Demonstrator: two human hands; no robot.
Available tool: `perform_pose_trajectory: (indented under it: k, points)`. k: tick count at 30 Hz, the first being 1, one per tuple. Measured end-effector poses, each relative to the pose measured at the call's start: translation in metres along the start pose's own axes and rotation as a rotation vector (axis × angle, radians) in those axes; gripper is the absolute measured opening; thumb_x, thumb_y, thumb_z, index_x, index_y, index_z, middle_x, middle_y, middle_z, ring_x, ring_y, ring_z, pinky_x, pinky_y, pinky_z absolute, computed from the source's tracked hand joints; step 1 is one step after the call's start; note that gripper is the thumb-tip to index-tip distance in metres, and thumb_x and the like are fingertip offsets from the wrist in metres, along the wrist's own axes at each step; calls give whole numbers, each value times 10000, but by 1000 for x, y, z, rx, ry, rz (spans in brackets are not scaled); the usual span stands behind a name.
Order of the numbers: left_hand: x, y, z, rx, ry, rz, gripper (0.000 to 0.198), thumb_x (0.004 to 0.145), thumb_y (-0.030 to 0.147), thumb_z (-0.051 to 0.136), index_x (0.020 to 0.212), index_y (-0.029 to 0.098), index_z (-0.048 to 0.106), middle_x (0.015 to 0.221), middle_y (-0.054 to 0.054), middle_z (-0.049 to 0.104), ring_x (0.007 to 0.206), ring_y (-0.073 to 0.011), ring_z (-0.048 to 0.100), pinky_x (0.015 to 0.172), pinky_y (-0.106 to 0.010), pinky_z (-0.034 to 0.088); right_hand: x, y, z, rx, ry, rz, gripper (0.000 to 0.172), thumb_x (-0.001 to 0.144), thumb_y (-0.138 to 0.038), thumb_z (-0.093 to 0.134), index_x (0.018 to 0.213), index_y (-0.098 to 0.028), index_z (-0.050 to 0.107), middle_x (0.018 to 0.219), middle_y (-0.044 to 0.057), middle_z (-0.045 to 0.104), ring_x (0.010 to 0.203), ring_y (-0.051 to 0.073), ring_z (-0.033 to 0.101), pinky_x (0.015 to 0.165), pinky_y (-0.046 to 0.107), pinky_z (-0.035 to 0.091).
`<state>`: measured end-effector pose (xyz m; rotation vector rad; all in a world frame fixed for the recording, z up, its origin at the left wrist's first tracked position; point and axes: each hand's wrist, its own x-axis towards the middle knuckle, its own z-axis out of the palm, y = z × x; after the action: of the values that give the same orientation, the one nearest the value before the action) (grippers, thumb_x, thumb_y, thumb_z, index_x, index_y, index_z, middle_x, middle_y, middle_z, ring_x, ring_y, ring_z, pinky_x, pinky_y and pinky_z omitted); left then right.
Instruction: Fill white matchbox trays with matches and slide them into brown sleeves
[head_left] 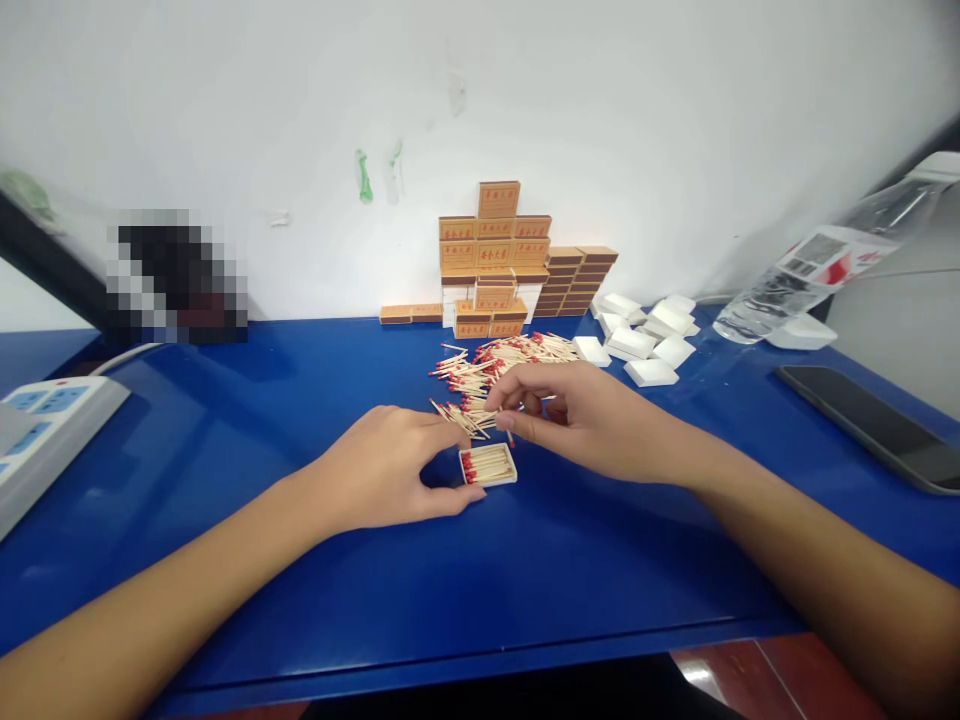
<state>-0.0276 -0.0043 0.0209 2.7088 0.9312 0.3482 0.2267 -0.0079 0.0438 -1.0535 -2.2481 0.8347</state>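
My left hand (394,465) steadies a small white matchbox tray (496,484) on the blue table, thumb at its near corner and fingers at its far left corner. Several matches (489,462) lie side by side in the tray, red heads to the left. Just above and right of it, my right hand (585,420) is closed in a pinch on a match (511,438), whose red head points down. Behind both hands spreads a loose pile of red-headed matches (525,352), partly covered by my right fingers.
Orange matchboxes (495,255) are stacked against the wall. To their right lie several white trays (630,343), a tilted plastic bottle (817,255) and a dark phone (874,420). A white device with blue keys (56,425) sits at the left on the blue table (360,610).
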Motion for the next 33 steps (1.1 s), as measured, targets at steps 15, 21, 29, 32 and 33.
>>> perform_pose_trajectory:
  k: [15,21,29,32,33]
  points:
    - [0,-1,1,13,35,-3,274,905,462,734,921,189,721,630,49,564,534,-110,482,555,-258,306,6,5,12,46,-48,172,130,893,-316,782,837,-201,756,670,-45,582,603,109,437,590,294,322]
    - [1,-1,1,16,23,-12,272,904,464,730,944,195,741,643,40,598,544,-119,513,553,-260,318,3,9,14,-47,-99,145,136,898,-334,787,849,-210,758,689,-44,558,613,115,434,577,290,310]
    - [-1,3,0,-39,3,39,253,873,443,745,939,199,757,686,45,638,559,-115,533,580,-275,368,7,10,20,-156,68,41,124,940,-231,692,826,-202,731,724,-20,624,644,120,491,640,289,352]
    - [-3,7,-1,-56,-14,52,244,849,435,763,916,201,755,702,49,655,578,-114,552,588,-278,379,9,14,27,-243,96,35,96,910,-190,716,814,-193,721,788,2,652,721,137,539,674,289,376]
    - [-3,7,-1,-54,-17,51,245,844,437,765,908,200,755,701,48,658,580,-115,555,587,-280,377,10,15,29,-268,91,40,92,904,-180,721,812,-191,719,802,8,656,747,145,552,680,290,380]
